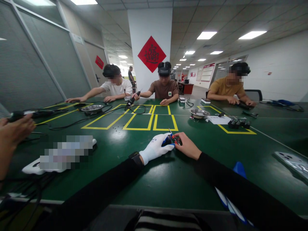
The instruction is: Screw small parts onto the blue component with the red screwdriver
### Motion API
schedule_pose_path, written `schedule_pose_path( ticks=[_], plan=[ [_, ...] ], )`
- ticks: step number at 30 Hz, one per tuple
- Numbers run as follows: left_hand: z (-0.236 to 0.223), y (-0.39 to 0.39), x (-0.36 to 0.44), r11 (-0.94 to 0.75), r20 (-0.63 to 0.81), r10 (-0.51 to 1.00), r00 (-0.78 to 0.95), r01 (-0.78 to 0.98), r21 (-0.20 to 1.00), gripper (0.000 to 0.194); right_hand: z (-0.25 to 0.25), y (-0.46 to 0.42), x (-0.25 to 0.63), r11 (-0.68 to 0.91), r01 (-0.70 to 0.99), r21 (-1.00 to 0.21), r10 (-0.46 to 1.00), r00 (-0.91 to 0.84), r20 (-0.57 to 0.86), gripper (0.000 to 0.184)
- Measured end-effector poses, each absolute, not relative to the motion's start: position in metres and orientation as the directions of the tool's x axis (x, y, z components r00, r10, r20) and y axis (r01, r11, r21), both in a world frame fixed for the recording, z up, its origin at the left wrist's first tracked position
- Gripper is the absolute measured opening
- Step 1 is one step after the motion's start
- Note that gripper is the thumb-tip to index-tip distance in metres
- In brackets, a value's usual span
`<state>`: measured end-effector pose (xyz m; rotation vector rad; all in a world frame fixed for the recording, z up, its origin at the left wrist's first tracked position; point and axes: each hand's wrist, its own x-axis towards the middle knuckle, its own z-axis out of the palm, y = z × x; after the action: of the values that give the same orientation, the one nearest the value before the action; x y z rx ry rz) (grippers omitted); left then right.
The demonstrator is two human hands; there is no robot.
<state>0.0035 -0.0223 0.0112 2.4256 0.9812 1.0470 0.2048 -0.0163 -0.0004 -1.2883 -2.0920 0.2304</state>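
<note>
My left hand (pixel 155 148), in a white glove with blue fingertips, is closed around a small dark part (pixel 168 138) with a round end. My right hand (pixel 187 146) is bare and meets it in front of me, its thumb and fingers closed on a small red-and-black piece (pixel 177 140). The two pieces touch or overlap; whether they are joined I cannot tell. A thin pale tip juts up between the hands, and my fingers hide much of what they hold. Both hands are just above the green table (pixel 144 189).
A white power strip (pixel 64 157) and cables lie left, near another person's hand (pixel 16 131) gripping a dark tool. At right are a phone (pixel 292 165) and a blue-and-white glove (pixel 239 170). Beyond are metal bowls (pixel 199 113), black parts (pixel 238 123), yellow tape outlines (pixel 138 129) and three seated people.
</note>
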Motion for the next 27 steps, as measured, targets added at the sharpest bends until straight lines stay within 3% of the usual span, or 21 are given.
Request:
schedule_pose_path(
  ticks=[3,5,8,10,15,18,22,27],
  plan=[
    [0.011,-0.025,0.006,-0.650,0.446,0.757,0.477,0.484,0.585,0.034,0.000,-0.021,0.202,0.383,0.830,-0.405,0.880,-0.194,0.435,0.032],
    [0.012,-0.027,0.008,-0.607,0.410,0.791,0.455,0.494,0.622,0.031,0.001,-0.022,0.202,0.322,0.806,-0.496,0.897,-0.092,0.432,0.023],
    [0.012,-0.029,0.009,-0.569,0.377,0.817,0.437,0.499,0.654,0.030,0.003,-0.017,0.206,0.239,0.428,-0.871,0.947,0.094,0.307,0.015],
    [0.012,-0.029,0.009,-0.543,0.341,0.830,0.442,0.500,0.675,0.031,0.004,-0.012,0.210,0.159,0.114,-0.981,0.973,0.151,0.175,0.015],
    [0.009,-0.025,0.007,-0.494,0.250,0.836,0.489,0.472,0.730,0.038,0.005,0.000,0.219,0.119,-0.250,-0.961,0.979,0.191,0.072,0.022],
    [0.005,-0.022,0.005,-0.528,0.292,0.818,0.496,0.444,0.724,0.057,0.004,0.004,0.221,0.114,-0.417,-0.902,0.973,0.230,0.016,0.018],
    [0.001,-0.022,0.007,-0.567,0.399,0.812,0.426,0.414,0.712,0.100,0.005,0.007,0.218,0.116,-0.541,-0.833,0.952,0.300,-0.062,0.016],
    [-0.001,-0.026,0.013,-0.528,0.363,0.803,0.474,0.279,0.802,0.105,0.009,0.012,0.208,0.127,-0.615,-0.779,0.921,0.365,-0.138,0.031]
  ],
)
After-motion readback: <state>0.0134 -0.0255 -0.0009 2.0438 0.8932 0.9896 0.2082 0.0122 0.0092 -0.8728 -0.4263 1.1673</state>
